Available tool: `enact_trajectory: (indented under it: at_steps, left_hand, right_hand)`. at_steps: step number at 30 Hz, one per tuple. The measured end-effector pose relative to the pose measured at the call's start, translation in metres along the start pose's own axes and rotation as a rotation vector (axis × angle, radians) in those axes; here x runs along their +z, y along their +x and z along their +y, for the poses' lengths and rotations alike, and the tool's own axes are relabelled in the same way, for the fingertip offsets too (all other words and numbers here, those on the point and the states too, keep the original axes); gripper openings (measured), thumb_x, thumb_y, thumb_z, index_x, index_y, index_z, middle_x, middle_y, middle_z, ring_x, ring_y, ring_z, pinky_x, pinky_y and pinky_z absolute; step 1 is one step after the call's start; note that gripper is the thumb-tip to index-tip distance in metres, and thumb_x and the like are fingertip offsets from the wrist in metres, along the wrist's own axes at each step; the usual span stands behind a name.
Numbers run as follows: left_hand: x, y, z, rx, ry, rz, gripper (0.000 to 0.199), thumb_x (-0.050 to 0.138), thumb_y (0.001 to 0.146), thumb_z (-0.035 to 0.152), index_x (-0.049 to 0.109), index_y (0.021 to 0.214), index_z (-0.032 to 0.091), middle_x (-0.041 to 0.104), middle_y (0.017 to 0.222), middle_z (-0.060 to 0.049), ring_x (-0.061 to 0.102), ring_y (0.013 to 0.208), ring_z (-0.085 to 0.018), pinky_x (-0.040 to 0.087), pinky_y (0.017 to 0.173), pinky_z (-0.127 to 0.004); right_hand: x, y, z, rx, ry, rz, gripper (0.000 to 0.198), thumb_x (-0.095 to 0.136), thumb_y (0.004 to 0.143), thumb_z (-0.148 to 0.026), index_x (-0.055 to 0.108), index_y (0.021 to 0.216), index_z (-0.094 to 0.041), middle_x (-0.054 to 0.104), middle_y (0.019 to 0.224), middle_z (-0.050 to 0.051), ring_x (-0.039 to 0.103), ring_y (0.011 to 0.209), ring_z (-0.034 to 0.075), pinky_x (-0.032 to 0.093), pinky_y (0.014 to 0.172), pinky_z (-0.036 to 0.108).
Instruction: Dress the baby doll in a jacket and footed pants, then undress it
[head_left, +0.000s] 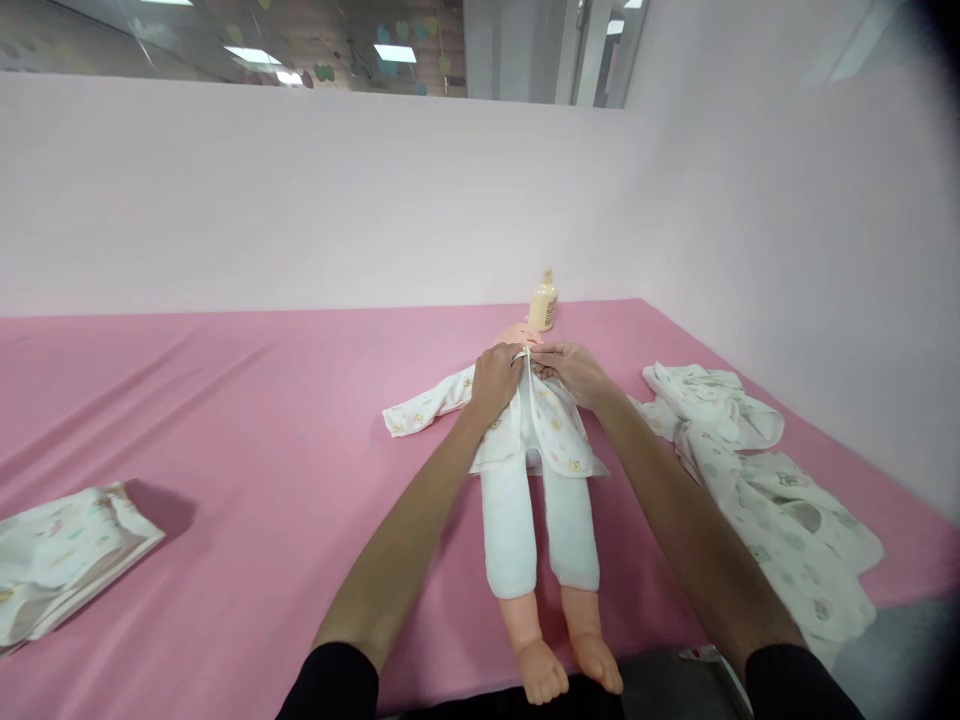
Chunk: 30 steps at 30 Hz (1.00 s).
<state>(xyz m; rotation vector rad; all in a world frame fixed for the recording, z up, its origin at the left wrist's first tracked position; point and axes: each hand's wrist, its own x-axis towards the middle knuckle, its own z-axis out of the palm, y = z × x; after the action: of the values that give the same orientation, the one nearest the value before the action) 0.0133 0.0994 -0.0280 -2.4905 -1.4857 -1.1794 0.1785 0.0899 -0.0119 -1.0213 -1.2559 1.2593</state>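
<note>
A baby doll [508,530] lies on its back on the pink bed cover, its feet at the front edge. On its upper body is a white printed baby jacket [564,432] whose front edges hang apart below the neck. My left hand [498,380] is closed on the jacket's neckline, where a thin white tie shows by the fingers. Opposite it, my right hand [574,372] pinches the jacket's other edge at the neck. The doll's head is mostly hidden behind my hands. One sleeve stretches out to the left; the other is largely hidden behind my right arm.
A cream pump bottle [543,302] stands by the wall beyond the doll's head. Crumpled white printed baby clothes [757,490] lie to the right. At the left is a folded printed cloth [71,555]. White walls rise behind and on the right of the pink cover [285,450].
</note>
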Motion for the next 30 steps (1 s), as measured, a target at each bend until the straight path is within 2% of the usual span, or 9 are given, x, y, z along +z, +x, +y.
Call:
enact_trajectory:
  at_steps: [5,10,14,18,21,23,30]
  left_hand:
    - [-0.003,-0.001,0.004,-0.024,0.044,-0.033,0.026,0.045,0.098,0.020,0.071,0.102,0.020,0.071,0.099,-0.006,0.063,0.093,-0.022,0.041,0.078,-0.030]
    - [-0.012,-0.002,0.013,-0.028,0.101,-0.091,0.026,0.045,0.100,0.026,0.070,0.105,0.020,0.070,0.101,-0.008,0.063,0.094,-0.023,0.040,0.077,-0.030]
    - [-0.017,-0.001,0.017,-0.053,0.137,-0.139,0.029,0.042,0.101,0.022,0.070,0.108,0.020,0.070,0.104,-0.008,0.062,0.097,-0.023,0.040,0.079,-0.030]
    - [-0.018,-0.002,0.018,-0.050,0.169,-0.154,0.027,0.043,0.100,0.021,0.070,0.105,0.019,0.069,0.104,-0.008,0.062,0.097,-0.023,0.041,0.079,-0.030]
    - [-0.017,-0.002,0.017,-0.039,0.170,-0.141,0.027,0.044,0.099,0.020,0.070,0.106,0.019,0.069,0.105,-0.008,0.062,0.099,-0.023,0.042,0.081,-0.030]
    - [-0.015,-0.003,0.015,-0.027,0.152,-0.135,0.026,0.045,0.099,0.019,0.070,0.106,0.019,0.069,0.105,-0.008,0.062,0.100,-0.023,0.042,0.082,-0.030]
    - [-0.011,-0.003,0.012,0.004,0.094,-0.119,0.022,0.048,0.098,0.018,0.070,0.104,0.019,0.069,0.109,-0.008,0.061,0.101,-0.023,0.043,0.085,-0.031]
  right_hand:
    - [0.005,-0.006,-0.008,0.010,-0.065,0.006,0.018,0.078,0.076,-0.029,0.069,0.074,-0.014,0.063,0.073,0.003,0.058,0.069,0.011,0.049,0.066,0.023]
    - [0.014,-0.015,-0.019,-0.055,-0.392,-0.025,0.022,0.071,0.073,-0.025,0.057,0.058,-0.017,0.050,0.057,-0.003,0.044,0.057,0.009,0.035,0.054,0.024]
    - [0.020,-0.017,-0.018,-0.042,-0.602,0.015,0.014,0.063,0.068,-0.021,0.053,0.059,-0.019,0.042,0.053,-0.006,0.037,0.053,0.009,0.026,0.050,0.025]
    - [0.023,-0.015,-0.012,-0.050,-0.660,0.099,0.013,0.059,0.068,-0.022,0.050,0.060,-0.020,0.036,0.052,-0.007,0.033,0.053,0.009,0.023,0.049,0.026]
    - [0.022,-0.013,-0.010,-0.025,-0.593,0.148,0.020,0.058,0.067,-0.017,0.042,0.054,-0.021,0.032,0.050,-0.007,0.028,0.050,0.008,0.020,0.049,0.027]
    - [0.019,-0.012,-0.011,0.016,-0.452,0.139,0.024,0.058,0.066,-0.015,0.040,0.051,-0.021,0.033,0.049,-0.006,0.028,0.049,0.009,0.021,0.049,0.027]
    - [0.015,-0.014,-0.023,0.151,-0.038,0.050,0.026,0.069,0.069,-0.014,0.050,0.053,-0.022,0.051,0.057,0.000,0.045,0.057,0.013,0.039,0.056,0.029]
